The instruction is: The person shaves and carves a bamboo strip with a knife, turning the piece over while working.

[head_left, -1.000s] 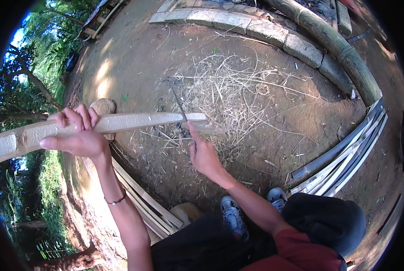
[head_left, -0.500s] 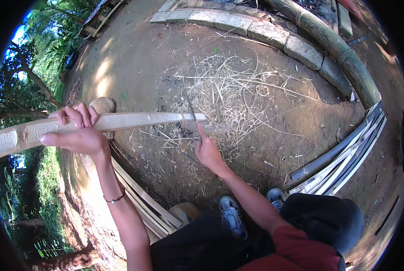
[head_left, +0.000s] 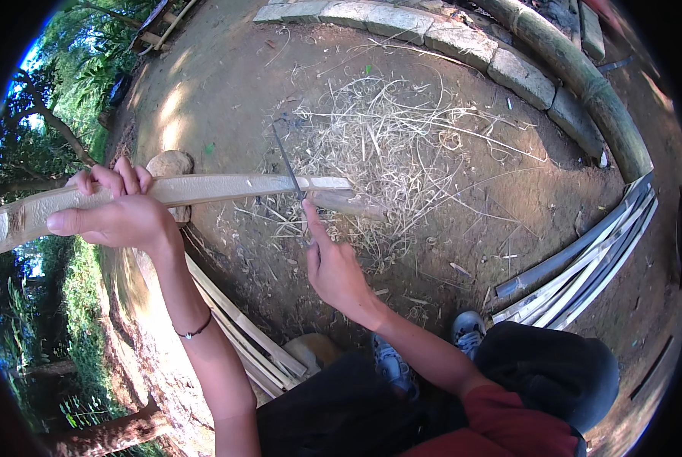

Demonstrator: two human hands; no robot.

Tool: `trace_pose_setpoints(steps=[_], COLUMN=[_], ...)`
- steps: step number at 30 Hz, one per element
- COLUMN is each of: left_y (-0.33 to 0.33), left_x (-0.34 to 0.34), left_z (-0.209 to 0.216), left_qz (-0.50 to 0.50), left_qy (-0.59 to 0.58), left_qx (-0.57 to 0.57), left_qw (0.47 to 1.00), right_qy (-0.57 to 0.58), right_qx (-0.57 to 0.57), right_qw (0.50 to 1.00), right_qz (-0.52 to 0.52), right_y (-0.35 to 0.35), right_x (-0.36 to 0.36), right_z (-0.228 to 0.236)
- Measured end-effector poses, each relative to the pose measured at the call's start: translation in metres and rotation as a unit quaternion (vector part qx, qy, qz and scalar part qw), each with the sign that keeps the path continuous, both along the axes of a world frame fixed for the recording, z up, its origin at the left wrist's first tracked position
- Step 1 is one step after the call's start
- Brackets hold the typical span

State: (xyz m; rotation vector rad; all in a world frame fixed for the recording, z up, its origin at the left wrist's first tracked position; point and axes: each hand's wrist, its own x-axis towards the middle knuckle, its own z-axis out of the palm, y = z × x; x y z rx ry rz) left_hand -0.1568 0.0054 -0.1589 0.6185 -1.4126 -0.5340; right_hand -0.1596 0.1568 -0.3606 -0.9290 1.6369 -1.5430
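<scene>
A long, pale split bamboo strip (head_left: 226,187) runs from the left edge to the middle of the view, its inner face up. My left hand (head_left: 120,213) is closed around it, thumb on the near side and fingers over the far edge. In my right hand (head_left: 339,278) is a thin dark knife (head_left: 286,158), its handle mostly hidden in the fist and the index finger stretched along it. The blade lies across the strip near its right end. Just under that end, a short wooden block (head_left: 348,203) lies on the ground.
Curly bamboo shavings (head_left: 386,141) cover the ground beyond the block. Bundled bamboo strips lie at right (head_left: 584,259) and by my left forearm (head_left: 242,327). A stone border (head_left: 463,44) and thick bamboo pole (head_left: 562,65) curve along the far right. A rounded stone (head_left: 169,164) sits behind the strip.
The knife and my right hand have moved left along the strip, away from its end. My left hand and the strip have shifted slightly left; the view has tilted a little.
</scene>
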Motion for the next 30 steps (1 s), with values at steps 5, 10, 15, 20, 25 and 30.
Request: trace_pose_setpoints(steps=[5,10,15,20,25,30], left_y=[-0.005,-0.007,-0.015,-0.029,-0.026,-0.011], left_x=[0.0,-0.002,-0.003,-0.004,-0.017,-0.044], left_z=[0.003,0.0,0.001,0.0,0.004,0.003], left_qz=[0.015,0.016,0.097,0.161,0.137,0.115], left_qy=[0.016,0.013,0.032,0.058,0.038,0.017], left_qx=[0.012,0.008,0.015,-0.002,-0.043,-0.075], left_qw=[1.0,1.0,0.995,0.985,0.989,0.99], right_qy=[0.073,-0.008,0.021,-0.021,-0.064,-0.052], right_qx=[0.017,-0.001,-0.017,0.052,0.002,-0.051], right_qw=[0.994,0.998,0.996,0.992,0.994,0.994], right_qz=[-0.084,-0.064,-0.083,-0.109,-0.085,-0.076], right_y=[-0.012,-0.004,-0.013,-0.022,-0.014,-0.01], right_x=[0.003,0.006,0.027,0.007,0.009,0.001], right_z=[-0.082,-0.036,-0.04,-0.083,-0.013,0.017])
